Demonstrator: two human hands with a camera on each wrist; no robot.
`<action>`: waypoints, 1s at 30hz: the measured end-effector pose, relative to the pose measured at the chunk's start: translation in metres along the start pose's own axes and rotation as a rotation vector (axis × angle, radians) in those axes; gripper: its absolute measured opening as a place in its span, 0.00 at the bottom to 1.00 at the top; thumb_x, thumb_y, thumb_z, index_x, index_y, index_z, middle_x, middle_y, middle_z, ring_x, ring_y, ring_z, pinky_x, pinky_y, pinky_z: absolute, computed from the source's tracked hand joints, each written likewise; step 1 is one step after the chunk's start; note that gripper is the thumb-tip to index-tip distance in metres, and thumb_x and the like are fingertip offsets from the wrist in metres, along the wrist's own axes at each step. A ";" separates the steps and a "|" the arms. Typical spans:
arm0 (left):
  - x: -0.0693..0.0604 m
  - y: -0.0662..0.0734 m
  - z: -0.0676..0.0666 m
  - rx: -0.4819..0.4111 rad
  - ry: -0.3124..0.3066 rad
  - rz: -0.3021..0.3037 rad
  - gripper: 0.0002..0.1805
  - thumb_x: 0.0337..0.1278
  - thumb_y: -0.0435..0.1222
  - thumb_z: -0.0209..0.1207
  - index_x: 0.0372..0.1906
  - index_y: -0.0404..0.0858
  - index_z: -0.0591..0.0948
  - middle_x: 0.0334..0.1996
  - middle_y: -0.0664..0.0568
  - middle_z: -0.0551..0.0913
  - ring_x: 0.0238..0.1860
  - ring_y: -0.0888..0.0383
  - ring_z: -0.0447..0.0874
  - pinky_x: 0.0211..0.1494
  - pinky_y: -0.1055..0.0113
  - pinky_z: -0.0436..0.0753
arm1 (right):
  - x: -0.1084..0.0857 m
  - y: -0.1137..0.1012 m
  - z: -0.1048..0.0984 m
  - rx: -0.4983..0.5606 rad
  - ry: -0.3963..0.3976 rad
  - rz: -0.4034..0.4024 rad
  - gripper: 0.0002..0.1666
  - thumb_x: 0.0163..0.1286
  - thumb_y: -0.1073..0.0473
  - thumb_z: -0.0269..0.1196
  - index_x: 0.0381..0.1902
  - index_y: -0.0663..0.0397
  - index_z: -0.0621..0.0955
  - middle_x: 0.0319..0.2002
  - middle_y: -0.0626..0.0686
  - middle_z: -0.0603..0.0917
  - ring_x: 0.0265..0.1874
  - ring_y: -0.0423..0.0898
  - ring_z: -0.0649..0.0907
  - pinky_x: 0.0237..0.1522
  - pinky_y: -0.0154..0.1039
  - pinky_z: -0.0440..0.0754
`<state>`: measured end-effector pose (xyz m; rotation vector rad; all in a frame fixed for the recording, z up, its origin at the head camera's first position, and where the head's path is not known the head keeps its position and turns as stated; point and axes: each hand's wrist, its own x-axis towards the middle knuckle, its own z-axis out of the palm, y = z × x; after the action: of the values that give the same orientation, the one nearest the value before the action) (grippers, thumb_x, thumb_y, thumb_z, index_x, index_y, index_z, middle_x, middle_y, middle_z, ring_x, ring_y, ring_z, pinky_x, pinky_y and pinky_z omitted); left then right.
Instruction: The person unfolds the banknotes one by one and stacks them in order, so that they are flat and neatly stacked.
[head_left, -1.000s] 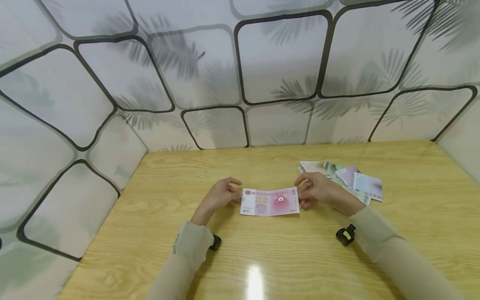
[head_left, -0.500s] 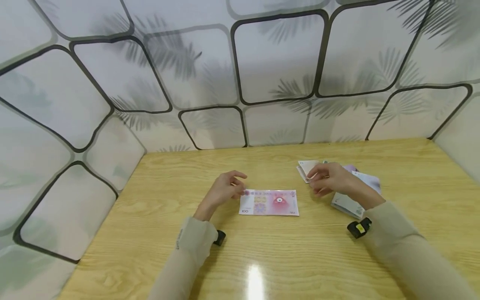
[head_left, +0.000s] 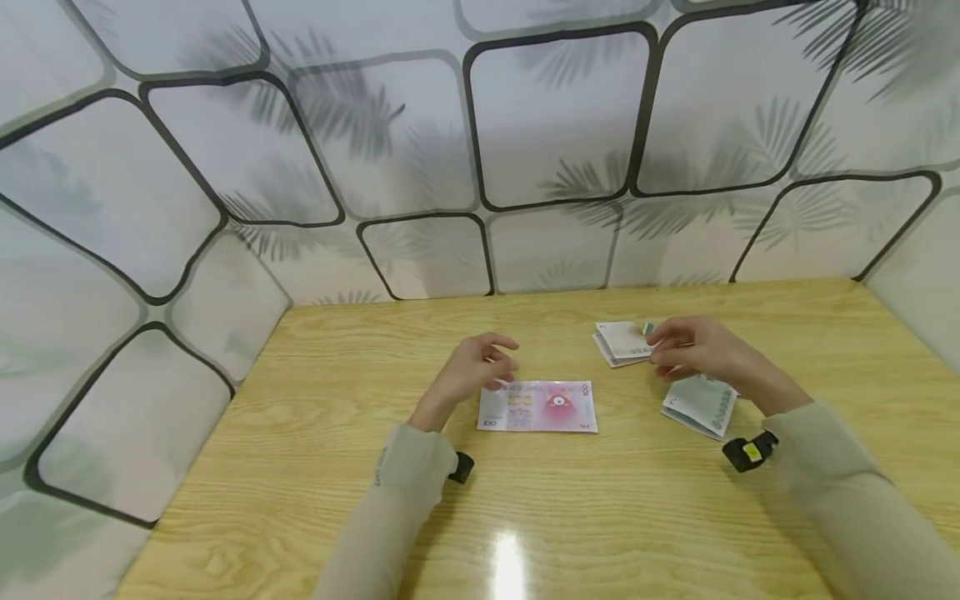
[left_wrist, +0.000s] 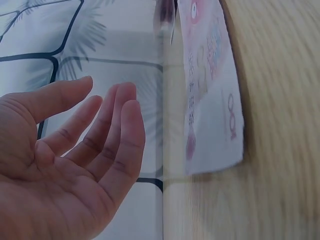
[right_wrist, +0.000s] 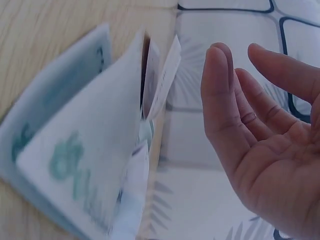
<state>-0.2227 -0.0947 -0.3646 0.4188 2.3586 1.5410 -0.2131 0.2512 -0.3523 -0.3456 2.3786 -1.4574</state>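
Observation:
A pink 100 banknote (head_left: 558,408) lies spread out on the wooden table, its crease marks faint. Just over its upper left part hovers my left hand (head_left: 482,367); in the left wrist view that hand (left_wrist: 90,145) has loosely bent fingers, holds nothing and is apart from the note. To the right, my right hand (head_left: 697,348) is above a group of folded banknotes. The right wrist view shows this hand (right_wrist: 265,125) relaxed, with nothing in it. A folded greenish note (head_left: 697,407) and a folded pale brownish note (head_left: 619,338) show beside it; other notes are mostly hidden behind it.
The light wooden table (head_left: 360,533) meets a patterned cloth wall (head_left: 555,125) at the back and left. Glare falls on the table near its front middle. Each wrist carries a small black camera, one (head_left: 750,452) at the right sleeve.
My right hand has let go of the pink note's right end and moved right over the folded notes. The left hand has come off the left end and shifted slightly right and up.

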 end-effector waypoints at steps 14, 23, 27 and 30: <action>0.015 0.007 0.020 -0.041 -0.066 0.023 0.20 0.70 0.27 0.59 0.62 0.25 0.76 0.45 0.29 0.83 0.46 0.36 0.86 0.47 0.53 0.88 | -0.013 0.012 -0.018 -0.017 0.058 -0.002 0.21 0.75 0.69 0.60 0.57 0.82 0.70 0.38 0.61 0.85 0.34 0.45 0.86 0.40 0.44 0.89; 0.022 0.010 0.036 -0.096 -0.104 0.021 0.19 0.70 0.28 0.58 0.62 0.25 0.76 0.44 0.30 0.84 0.45 0.38 0.87 0.47 0.55 0.89 | -0.021 0.021 -0.026 -0.015 0.064 0.021 0.21 0.74 0.70 0.61 0.57 0.83 0.70 0.40 0.60 0.85 0.34 0.44 0.86 0.40 0.43 0.89; 0.025 0.012 0.041 -0.111 -0.099 0.012 0.19 0.70 0.27 0.58 0.62 0.25 0.76 0.44 0.31 0.84 0.45 0.39 0.87 0.47 0.56 0.88 | -0.023 0.024 -0.029 -0.011 0.067 0.006 0.21 0.73 0.72 0.60 0.56 0.85 0.70 0.39 0.59 0.85 0.33 0.43 0.86 0.38 0.42 0.89; 0.028 0.014 0.045 -0.130 -0.102 0.006 0.19 0.70 0.27 0.58 0.62 0.25 0.76 0.45 0.30 0.83 0.45 0.39 0.87 0.47 0.56 0.88 | -0.024 0.026 -0.031 -0.014 0.070 0.015 0.22 0.73 0.71 0.61 0.56 0.85 0.70 0.40 0.59 0.84 0.34 0.43 0.86 0.38 0.42 0.89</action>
<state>-0.2292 -0.0409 -0.3712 0.4629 2.1691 1.6240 -0.2046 0.2972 -0.3587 -0.2843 2.4414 -1.4704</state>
